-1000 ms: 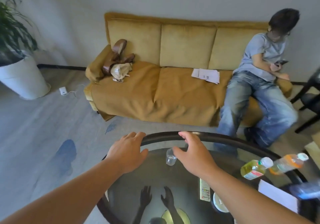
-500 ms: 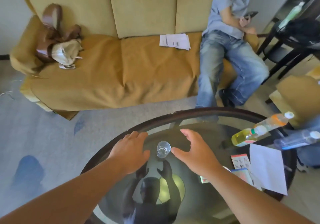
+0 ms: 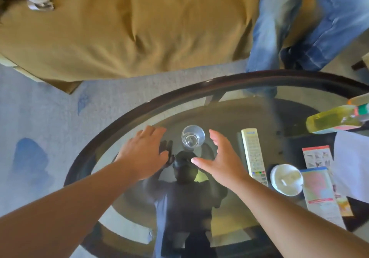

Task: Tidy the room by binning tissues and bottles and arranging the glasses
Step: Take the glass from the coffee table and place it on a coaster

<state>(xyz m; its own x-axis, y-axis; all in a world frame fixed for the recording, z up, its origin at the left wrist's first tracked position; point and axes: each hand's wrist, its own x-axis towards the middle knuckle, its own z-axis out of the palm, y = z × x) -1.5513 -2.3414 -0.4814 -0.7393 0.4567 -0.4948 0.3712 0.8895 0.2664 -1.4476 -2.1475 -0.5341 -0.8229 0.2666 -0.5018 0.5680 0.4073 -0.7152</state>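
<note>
Flanking drinking glass (image 3: pixel 193 141) on desk (image 3: pixel 229 114): left hand (image 3: pixel 142 154), right hand (image 3: pixel 223 164), fingers (image 3: pixel 214 137) spread, empty; advise gripping sidewall, lifting upright

Mustard sofa (image 3: pixel 127 28) — yellow bottle (image 3: pixel 335 119)

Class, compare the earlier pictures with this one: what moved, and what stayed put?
The head camera tipped down toward the table. The left hand and right hand stay open either side of the glass, gripping nothing. The glass and yellow bottle have not moved.
</note>
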